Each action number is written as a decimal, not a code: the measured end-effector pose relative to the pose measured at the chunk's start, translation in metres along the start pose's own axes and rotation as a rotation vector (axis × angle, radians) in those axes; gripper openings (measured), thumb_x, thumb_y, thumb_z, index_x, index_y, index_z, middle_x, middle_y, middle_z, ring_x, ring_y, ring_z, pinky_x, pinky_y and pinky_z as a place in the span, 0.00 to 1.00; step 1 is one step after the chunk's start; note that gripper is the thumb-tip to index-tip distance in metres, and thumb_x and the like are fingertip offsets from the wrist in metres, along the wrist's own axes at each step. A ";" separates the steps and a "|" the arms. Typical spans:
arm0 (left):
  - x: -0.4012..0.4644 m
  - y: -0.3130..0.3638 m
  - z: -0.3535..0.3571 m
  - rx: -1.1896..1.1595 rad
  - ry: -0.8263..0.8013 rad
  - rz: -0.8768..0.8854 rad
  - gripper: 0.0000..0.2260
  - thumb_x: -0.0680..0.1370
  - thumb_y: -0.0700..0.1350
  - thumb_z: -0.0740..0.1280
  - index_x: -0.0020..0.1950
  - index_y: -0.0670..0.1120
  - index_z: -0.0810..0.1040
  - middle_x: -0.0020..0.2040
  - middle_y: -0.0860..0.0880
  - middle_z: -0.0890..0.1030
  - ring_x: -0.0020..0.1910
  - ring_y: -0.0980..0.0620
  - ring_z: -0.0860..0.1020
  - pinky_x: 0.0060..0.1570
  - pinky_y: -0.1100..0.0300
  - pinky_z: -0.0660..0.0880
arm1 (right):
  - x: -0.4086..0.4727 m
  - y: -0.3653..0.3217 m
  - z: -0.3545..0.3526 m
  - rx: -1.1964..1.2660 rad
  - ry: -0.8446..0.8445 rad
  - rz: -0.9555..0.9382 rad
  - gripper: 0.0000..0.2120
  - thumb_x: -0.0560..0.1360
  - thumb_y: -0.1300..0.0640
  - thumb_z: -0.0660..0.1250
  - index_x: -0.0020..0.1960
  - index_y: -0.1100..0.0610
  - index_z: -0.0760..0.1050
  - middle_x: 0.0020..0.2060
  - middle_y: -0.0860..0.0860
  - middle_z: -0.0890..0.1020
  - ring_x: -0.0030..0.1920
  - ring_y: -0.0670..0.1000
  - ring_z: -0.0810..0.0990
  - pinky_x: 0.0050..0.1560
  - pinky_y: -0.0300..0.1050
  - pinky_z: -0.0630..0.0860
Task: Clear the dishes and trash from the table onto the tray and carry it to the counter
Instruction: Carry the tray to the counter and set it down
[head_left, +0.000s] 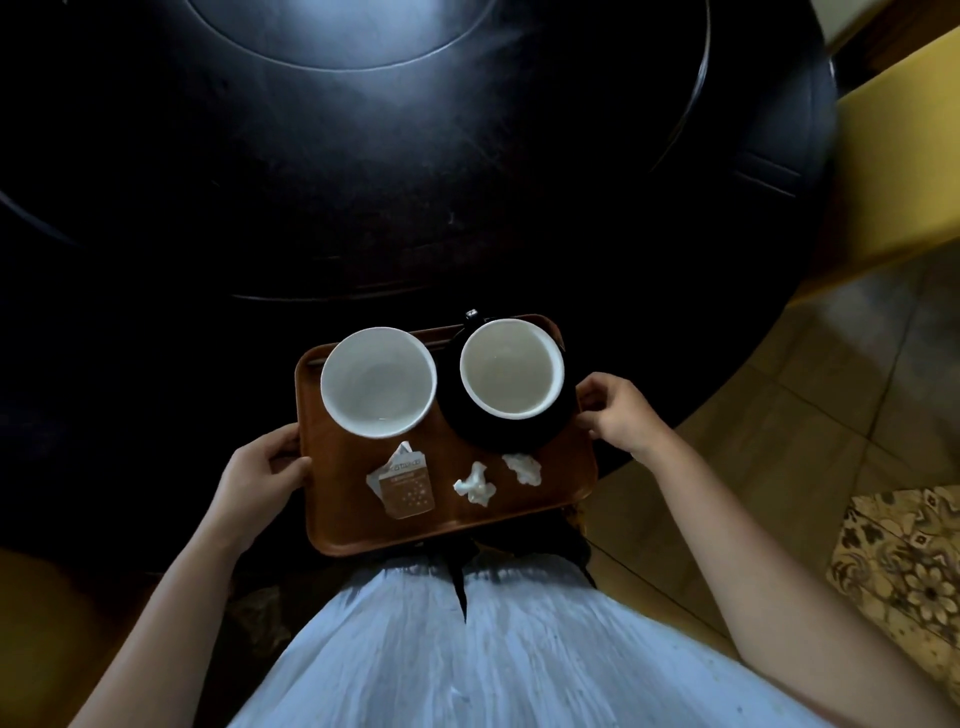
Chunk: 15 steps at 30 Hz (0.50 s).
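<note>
A brown tray (343, 512) is held in front of my waist, at the near edge of the dark round table (363, 208). My left hand (260, 470) grips its left rim and my right hand (621, 410) grips its right rim. On the tray stand a white bowl (378, 382) at the left and a white cup (511, 368) on a black saucer (498, 434) at the right. In front of them lie a torn brown packet (405, 488) and two crumpled white tissues (475, 485) (523, 467).
A yellow chair or bench (893, 171) stands to the right of the table. Beige floor tiles (810, 405) and a patterned mat (904, 561) lie at the right. My pale skirt (467, 649) fills the bottom of the view.
</note>
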<state>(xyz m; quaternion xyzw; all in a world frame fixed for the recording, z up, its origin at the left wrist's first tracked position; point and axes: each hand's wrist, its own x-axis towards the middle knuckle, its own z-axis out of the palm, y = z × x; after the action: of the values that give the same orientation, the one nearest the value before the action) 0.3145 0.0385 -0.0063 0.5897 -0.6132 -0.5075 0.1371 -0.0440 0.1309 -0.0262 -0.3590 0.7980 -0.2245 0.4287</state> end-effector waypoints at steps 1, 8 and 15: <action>0.001 0.002 -0.001 -0.012 -0.009 0.006 0.18 0.74 0.32 0.63 0.51 0.56 0.76 0.39 0.63 0.83 0.41 0.66 0.80 0.39 0.73 0.76 | -0.003 0.002 -0.001 0.005 0.005 -0.007 0.13 0.68 0.65 0.70 0.36 0.49 0.72 0.37 0.53 0.79 0.44 0.59 0.80 0.47 0.62 0.79; 0.011 0.022 -0.002 -0.033 -0.123 0.084 0.18 0.74 0.31 0.64 0.53 0.53 0.77 0.39 0.58 0.85 0.41 0.63 0.81 0.40 0.71 0.77 | -0.048 0.015 -0.017 0.095 0.116 0.007 0.07 0.70 0.68 0.67 0.44 0.59 0.75 0.40 0.53 0.80 0.47 0.55 0.80 0.48 0.52 0.78; 0.012 0.052 0.021 -0.015 -0.286 0.196 0.18 0.73 0.31 0.64 0.52 0.54 0.77 0.41 0.61 0.85 0.42 0.61 0.82 0.41 0.70 0.77 | -0.112 0.036 -0.043 0.194 0.276 0.013 0.16 0.69 0.72 0.66 0.37 0.51 0.72 0.35 0.48 0.78 0.39 0.47 0.77 0.40 0.36 0.71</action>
<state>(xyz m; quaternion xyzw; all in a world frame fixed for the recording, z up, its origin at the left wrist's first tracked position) 0.2652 0.0271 0.0202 0.4479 -0.6772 -0.5748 0.1016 -0.0523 0.2422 0.0316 -0.2767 0.8261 -0.3449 0.3493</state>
